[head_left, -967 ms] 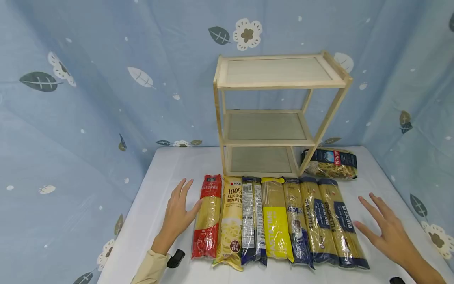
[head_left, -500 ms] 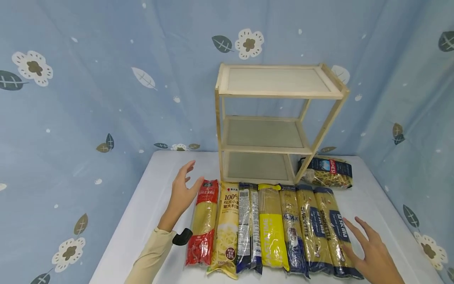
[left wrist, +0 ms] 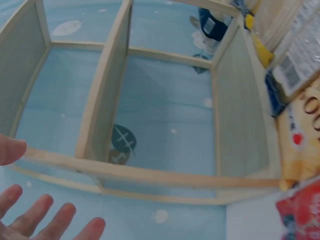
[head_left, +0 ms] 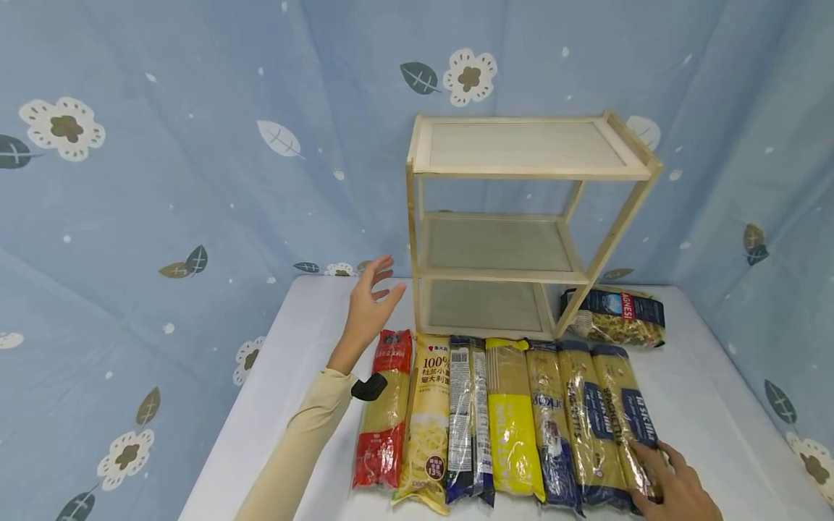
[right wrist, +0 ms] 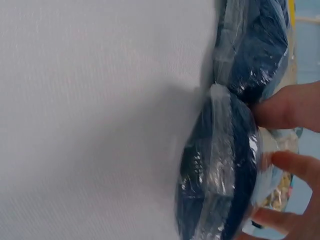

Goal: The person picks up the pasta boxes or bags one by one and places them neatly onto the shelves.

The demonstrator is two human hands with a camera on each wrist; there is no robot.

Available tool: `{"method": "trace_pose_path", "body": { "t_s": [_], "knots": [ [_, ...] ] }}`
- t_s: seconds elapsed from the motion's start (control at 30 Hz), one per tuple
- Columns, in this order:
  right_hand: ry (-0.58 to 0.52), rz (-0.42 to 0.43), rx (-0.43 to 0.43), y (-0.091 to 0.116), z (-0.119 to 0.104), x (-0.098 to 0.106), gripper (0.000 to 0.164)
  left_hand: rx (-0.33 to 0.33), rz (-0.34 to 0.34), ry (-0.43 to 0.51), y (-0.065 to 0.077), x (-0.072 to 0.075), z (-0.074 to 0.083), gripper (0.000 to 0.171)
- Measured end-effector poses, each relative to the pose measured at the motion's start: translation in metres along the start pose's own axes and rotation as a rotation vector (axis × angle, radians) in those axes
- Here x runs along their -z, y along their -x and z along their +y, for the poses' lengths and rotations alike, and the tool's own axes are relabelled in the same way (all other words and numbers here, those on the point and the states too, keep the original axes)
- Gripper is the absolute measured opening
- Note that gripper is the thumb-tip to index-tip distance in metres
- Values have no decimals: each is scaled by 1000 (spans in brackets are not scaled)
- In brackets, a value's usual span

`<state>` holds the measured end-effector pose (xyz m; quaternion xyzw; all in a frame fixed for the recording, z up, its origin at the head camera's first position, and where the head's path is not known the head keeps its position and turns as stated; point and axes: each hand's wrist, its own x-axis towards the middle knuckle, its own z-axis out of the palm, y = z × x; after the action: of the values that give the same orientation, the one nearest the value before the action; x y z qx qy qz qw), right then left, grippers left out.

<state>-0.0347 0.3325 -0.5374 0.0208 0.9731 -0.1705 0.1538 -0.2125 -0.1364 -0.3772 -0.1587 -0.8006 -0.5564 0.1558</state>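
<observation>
In the head view, my left hand (head_left: 373, 307) is raised beside the left post of the wooden shelf rack (head_left: 502, 276), fingers loosely bent and holding nothing. The left wrist view shows its fingertips (left wrist: 60, 220) spread in front of the rack's frame. My right hand (head_left: 677, 485) is on the lower end of the rightmost spaghetti packet (head_left: 615, 376), which has dark blue ends and a blue label. In the right wrist view, the thumb (right wrist: 285, 107) lies at one side of that packet's blue end (right wrist: 220, 170), with the fingers bent over the other side.
Left of it lie a matching spaghetti packet (head_left: 589, 427), a blue-ended one (head_left: 550, 427), a yellow one (head_left: 515, 441), a barcoded one (head_left: 460, 420), a cream one (head_left: 426, 427) and a red one (head_left: 380, 452). An Agnesi pasta bag (head_left: 615, 317) sits right of the rack.
My left hand has moved up and right, toward the rack's left post. The right hand has come down and left from beside the packets onto the rightmost spaghetti packet's lower end.
</observation>
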Motion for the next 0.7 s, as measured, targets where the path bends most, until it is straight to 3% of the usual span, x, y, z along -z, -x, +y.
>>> {"method": "trace_pose_path", "body": {
  "t_s": [0.07,0.2,0.37,0.5,0.6,0.7],
  "knots": [
    [1,-26,-38,-2,0,-6,79,-17,-16,8,-5,-3,10,54],
    [-9,-42,-126,-4,-4,-15,84,-37,-35,17,-15,-13,13,54],
    [5,-6,-226,-4,-7,-20,88,-9,12,21,-28,-29,-7,50],
    [34,39,-223,-5,-5,-24,89,-8,42,16,-40,-38,-26,40],
    [48,87,-185,-3,-3,-26,88,-63,73,-26,-45,-45,-37,32],
    [43,197,-121,-3,-4,-27,78,-110,110,-69,-45,-49,-41,32]
  ]
}}
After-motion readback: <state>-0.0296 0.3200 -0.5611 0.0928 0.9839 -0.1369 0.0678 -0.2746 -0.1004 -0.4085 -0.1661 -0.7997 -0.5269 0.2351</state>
